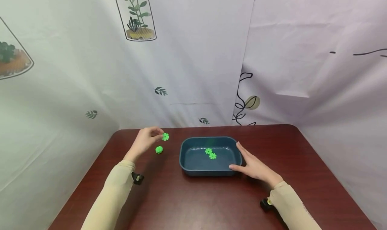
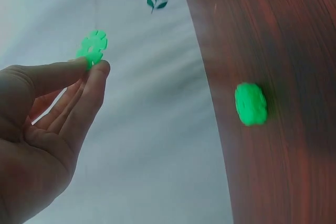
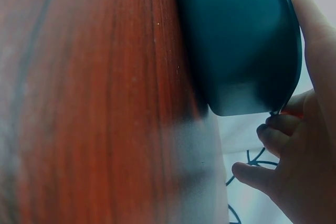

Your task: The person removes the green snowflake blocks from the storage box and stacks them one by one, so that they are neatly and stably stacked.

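My left hand [image 1: 146,141] pinches a bright green flower-shaped disc [image 1: 165,137] between thumb and fingertips, raised above the table at the back left. In the left wrist view the same notched disc [image 2: 95,45] stands up from the fingertips. Below it on the table lies a small stack of green flower discs [image 1: 159,150], also seen as a stack [image 2: 251,104] from the side. At the right end of a dark blue rectangular tray [image 1: 190,172], my right hand [image 1: 255,166] holds the rim, thumb near the front corner. Two green flower discs [image 1: 213,156] lie inside the tray, touching or overlapping.
The dark red-brown wooden table [image 1: 193,203] ends at a back edge against a pale curtain [image 1: 196,62] printed with plants. Black wrist straps show at the left cuff [image 1: 137,178] and the right cuff [image 1: 266,204].
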### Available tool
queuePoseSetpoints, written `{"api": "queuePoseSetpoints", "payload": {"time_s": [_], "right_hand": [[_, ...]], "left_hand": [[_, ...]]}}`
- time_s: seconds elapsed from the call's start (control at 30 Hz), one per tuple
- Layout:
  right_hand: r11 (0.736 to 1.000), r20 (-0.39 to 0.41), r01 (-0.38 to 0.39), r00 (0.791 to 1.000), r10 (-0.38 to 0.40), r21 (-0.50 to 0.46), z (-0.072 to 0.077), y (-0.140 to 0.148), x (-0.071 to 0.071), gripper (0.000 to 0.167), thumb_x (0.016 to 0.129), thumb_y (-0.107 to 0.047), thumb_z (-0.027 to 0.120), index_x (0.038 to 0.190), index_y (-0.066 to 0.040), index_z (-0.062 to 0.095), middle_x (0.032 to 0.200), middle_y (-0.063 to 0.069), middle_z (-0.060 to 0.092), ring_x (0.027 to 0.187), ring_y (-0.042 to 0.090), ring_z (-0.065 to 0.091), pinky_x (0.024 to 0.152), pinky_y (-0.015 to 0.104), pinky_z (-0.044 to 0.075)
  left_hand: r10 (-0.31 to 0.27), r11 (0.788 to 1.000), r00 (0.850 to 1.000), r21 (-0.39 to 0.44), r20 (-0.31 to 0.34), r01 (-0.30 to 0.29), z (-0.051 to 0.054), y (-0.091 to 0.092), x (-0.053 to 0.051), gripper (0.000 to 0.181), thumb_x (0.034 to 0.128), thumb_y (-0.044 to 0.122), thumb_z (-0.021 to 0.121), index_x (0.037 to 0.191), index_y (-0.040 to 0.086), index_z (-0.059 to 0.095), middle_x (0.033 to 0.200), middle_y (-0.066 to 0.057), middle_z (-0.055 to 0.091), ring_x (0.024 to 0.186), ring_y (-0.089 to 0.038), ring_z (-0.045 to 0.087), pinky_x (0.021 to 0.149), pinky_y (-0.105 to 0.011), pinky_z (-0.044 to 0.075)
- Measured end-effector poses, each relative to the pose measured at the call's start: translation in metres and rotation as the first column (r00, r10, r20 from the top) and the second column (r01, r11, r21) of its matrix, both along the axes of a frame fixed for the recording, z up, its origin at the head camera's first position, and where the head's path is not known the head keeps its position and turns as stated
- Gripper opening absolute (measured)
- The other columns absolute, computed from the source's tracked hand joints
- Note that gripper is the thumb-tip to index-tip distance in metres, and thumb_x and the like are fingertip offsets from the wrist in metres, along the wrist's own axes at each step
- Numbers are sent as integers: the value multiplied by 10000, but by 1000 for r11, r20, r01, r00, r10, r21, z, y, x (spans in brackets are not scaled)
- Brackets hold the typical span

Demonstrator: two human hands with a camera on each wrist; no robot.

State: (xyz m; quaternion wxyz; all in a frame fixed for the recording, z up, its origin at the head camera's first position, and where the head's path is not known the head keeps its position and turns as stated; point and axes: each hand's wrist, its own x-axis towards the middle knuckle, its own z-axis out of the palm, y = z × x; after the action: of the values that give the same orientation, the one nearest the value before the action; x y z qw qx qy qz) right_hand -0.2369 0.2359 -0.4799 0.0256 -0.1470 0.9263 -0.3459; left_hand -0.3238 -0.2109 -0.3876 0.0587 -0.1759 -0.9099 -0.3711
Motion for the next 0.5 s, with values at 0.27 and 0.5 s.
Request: {"api": "queuePoseSetpoints", "payload": {"time_s": [0.27,0.5], "right_hand": [[1000,15,19,1000,-20,23,2,0,1,1133,838,-690,674,1639,-177,58,1680,134,93,1492,422,211,1101,662,293],[999,24,14,1000,-15,32,2,-1,1,1132,843,-705,654,1638,-166,56,1679,148,87,1491,433,204,1100,667,290]], "left_hand": [[59,998,998,4,5,-59,-6,-20,2,155,965,168,697,1097,94,731,1046,-84,731,916,-302,712,771,-444,565],[83,997,996,3,24,-83,-24,-31,-5,145,970,134,680,1076,60,747,979,-87,738,899,-366,684,732,-404,534]]}}
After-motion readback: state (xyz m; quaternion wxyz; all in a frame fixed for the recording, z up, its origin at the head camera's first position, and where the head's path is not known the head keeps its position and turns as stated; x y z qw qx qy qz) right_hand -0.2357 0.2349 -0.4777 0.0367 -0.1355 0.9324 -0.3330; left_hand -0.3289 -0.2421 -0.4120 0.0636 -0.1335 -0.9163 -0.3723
